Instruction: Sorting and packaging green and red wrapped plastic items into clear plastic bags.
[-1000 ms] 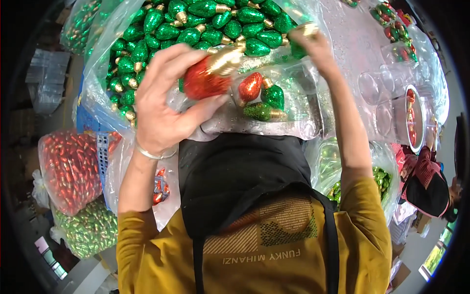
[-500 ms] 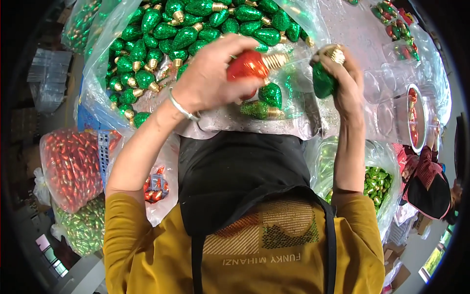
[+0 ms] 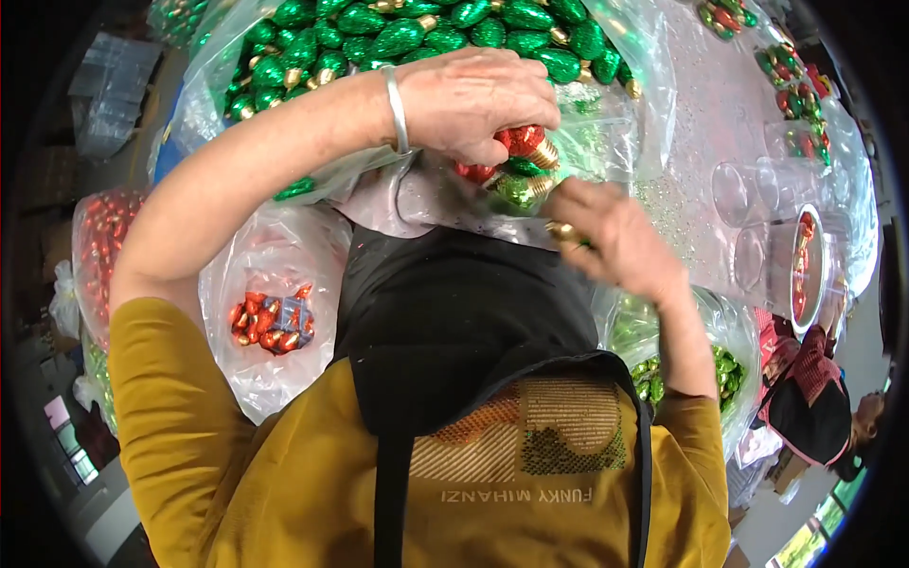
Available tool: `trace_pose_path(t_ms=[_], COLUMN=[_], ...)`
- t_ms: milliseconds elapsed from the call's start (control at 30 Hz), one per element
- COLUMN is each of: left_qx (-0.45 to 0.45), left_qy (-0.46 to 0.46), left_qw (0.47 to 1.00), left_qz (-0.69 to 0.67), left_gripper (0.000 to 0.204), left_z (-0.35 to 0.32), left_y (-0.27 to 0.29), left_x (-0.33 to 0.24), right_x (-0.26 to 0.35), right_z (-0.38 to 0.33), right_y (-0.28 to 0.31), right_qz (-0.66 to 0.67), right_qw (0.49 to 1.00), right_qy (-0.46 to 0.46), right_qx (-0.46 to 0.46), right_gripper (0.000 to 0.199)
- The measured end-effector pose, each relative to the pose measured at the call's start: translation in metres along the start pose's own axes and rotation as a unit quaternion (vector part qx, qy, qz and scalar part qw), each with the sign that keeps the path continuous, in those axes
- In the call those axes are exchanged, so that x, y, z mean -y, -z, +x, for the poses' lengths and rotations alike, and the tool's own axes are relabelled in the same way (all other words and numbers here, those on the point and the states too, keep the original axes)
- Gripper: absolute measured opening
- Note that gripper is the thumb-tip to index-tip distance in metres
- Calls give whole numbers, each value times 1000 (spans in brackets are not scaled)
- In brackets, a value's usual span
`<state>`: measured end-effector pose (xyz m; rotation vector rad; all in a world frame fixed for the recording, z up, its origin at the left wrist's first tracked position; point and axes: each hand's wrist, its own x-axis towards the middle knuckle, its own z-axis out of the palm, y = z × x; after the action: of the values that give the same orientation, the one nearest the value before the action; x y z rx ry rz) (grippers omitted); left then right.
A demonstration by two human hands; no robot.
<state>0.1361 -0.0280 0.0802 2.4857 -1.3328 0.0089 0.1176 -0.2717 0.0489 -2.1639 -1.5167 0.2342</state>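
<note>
My left hand [image 3: 488, 99] reaches over the table, fingers closed around a red bulb-shaped ornament [image 3: 519, 140] with a gold ribbed cap. Right below it, green bulb ornaments [image 3: 519, 192] with gold caps lie close together, and part of another red one [image 3: 474, 172] shows. My right hand [image 3: 611, 232], smeared by motion, is just to their right. Its fingers are curled, and the gold cap of a bulb ornament [image 3: 565, 233] pokes out beneath them; the body of that ornament is hidden. Behind my left hand spreads a heap of glittery green bulb ornaments [image 3: 398, 38] in clear plastic.
Clear plastic cups [image 3: 748, 194] lie at the right, one holding red ornaments [image 3: 803, 265]. Mixed red and green sets [image 3: 800, 104] line the far right. A bag of red ornaments [image 3: 270, 322] is left of my apron, a bag of green ones [image 3: 724, 374] right. Another person [image 3: 810, 402] is at right.
My left hand has moved right and slightly up with the red ornament. My right hand has come down and left toward it. The green ornament's body no longer shows in my right hand.
</note>
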Motion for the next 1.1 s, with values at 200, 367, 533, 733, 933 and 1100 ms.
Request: trace_pose_path(t_ms=[200, 367, 533, 733, 933, 1100], left_qx=[78, 43, 149, 60, -60, -25], left_qy=[12, 71, 123, 39, 60, 117], left_qw=[997, 996, 979, 947, 950, 958], left_qz=[4, 12, 68, 314, 300, 260], left_gripper=[30, 19, 8, 9, 6, 10], left_z=[4, 9, 16, 15, 7, -1], left_y=[-18, -49, -56, -59, -61, -68], left_x=[-25, -32, -30, -35, -23, -8], right_x=[-33, -45, -41, -47, -45, -40], right_z=[27, 31, 32, 28, 31, 37], right_y=[36, 33, 25, 28, 27, 51], right_qz=[-6, -37, 28, 100, 103, 227], right_qw=[994, 990, 989, 987, 984, 974], right_qy=[68, 119, 105, 55, 45, 20], right_qx=[82, 71, 105, 116, 137, 7], right_gripper=[24, 31, 39, 36, 39, 36])
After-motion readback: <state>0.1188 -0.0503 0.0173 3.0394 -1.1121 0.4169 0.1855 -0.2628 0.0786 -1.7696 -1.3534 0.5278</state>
